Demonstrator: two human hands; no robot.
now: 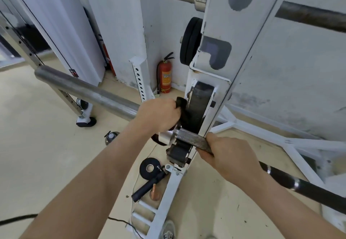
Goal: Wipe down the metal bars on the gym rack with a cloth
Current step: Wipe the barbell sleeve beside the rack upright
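Black fabric cloth (182, 107) is bunched in my left hand (159, 116), with the fingers curled round it, and pressed on the smooth grey steel sleeve (89, 91) near its collar. My right hand (227, 154) grips the dark knurled metal bar (191, 137) beside the white rack upright (215, 61), I think to steady it. I judge the wiping is in progress. Next the cloth should slide outward along the sleeve, away from my right hand.

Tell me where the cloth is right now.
Head view, centre: the black cloth is gripped in the left hand, beside the white rack upright, just above the knurled bar that the right hand holds.
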